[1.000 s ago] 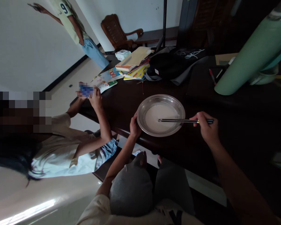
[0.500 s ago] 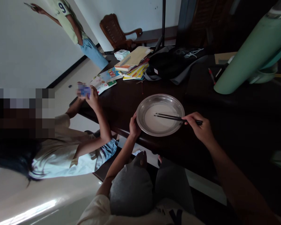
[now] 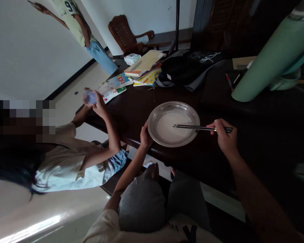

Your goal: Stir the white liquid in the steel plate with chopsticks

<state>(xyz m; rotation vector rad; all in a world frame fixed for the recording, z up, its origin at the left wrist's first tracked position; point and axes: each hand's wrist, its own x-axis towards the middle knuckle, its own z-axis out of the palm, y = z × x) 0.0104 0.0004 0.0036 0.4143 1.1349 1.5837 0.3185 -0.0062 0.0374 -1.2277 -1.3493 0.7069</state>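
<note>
A round metal basin (image 3: pixel 155 134) with a whitish liquid (image 3: pixel 171 130) in it sits near the edge of the dark table (image 3: pixel 134 116). My left hand (image 3: pixel 145 135) grips the basin's left rim, its fingers partly hidden beneath the side. In my right hand (image 3: pixel 225 136), to the right of the basin, is a pair of dark chopsticks (image 3: pixel 201 128), held close together. They reach over the right rim, and their tips are at the liquid near the middle of the basin.
Behind the basin lie a stack of books (image 3: pixel 144 72) and a black bag (image 3: pixel 179 69). A tall green bottle (image 3: pixel 266 57) stands at the right beside a red pen (image 3: pixel 228 82). At the left sits a person (image 3: pixel 73 165) holding something blurred; another person (image 3: pixel 77 30) stands farther back.
My right hand has moved to the right and drawn the chopsticks back, so their tips have shifted right in the basin. My left hand stays on the rim.
</note>
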